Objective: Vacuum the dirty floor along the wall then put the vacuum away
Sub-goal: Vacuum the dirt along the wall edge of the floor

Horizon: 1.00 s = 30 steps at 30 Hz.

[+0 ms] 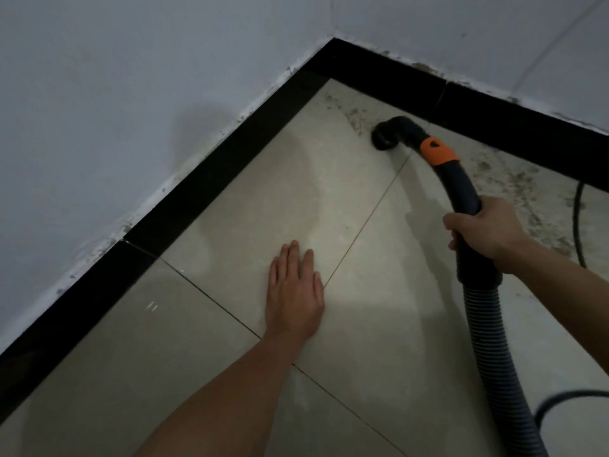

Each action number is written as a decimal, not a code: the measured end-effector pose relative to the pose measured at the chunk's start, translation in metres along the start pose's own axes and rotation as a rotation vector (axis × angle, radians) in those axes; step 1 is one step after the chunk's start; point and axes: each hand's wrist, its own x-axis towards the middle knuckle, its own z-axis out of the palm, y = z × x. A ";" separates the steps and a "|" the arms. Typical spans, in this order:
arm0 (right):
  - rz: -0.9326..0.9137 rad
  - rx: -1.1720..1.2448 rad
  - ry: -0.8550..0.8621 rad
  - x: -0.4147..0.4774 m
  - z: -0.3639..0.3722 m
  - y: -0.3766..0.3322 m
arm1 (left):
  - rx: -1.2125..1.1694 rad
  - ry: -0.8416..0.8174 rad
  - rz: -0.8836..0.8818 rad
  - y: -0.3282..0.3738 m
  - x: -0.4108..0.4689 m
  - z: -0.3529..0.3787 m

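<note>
- The vacuum handle tube (pixel 458 189) is smooth, black, rigid plastic, curved like a cane, with a bright orange collar (pixel 436 151) near its far end.
- Past the collar it bends into a short round black nozzle (pixel 384 136), whose mouth sits on the floor close to the corner, just beside the far skirting.
- Behind the grip the tube widens into a grey ribbed hose (pixel 487 331) that runs out at the lower edge.
- The right hand (pixel 484 225) is wrapped round the tube, fingers curled under it.
- The left hand (pixel 293 291) is flat, palm down, fingers straight and close together over a tile joint; contact cannot be judged.
- The floor (pixel 257 192) is glossy beige tile with thin dark grout lines.
- Speckled grey dirt (pixel 514 179) lies along the far wall, right of the nozzle.
- A glossy black skirting (pixel 211 179) edges the matt white wall (pixel 115 94), its top seam chipped and stained.
- A thin black cable (pixel 577 219) curves over the dirty strip.
</note>
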 end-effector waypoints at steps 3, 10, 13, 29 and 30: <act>0.023 0.029 0.018 0.008 0.004 -0.006 | 0.008 -0.017 -0.004 0.001 0.001 0.000; -0.004 -0.018 0.019 0.021 0.007 -0.019 | 0.057 -0.078 0.079 -0.004 0.008 -0.006; -0.004 -0.004 0.013 0.030 0.013 -0.027 | 0.058 -0.091 0.107 -0.005 0.009 -0.006; -0.094 -0.084 -0.004 0.090 0.067 -0.082 | -0.006 -0.005 0.043 -0.032 0.108 -0.004; -0.091 -0.103 0.008 0.095 0.069 -0.087 | -0.005 -0.013 0.044 -0.032 0.109 -0.004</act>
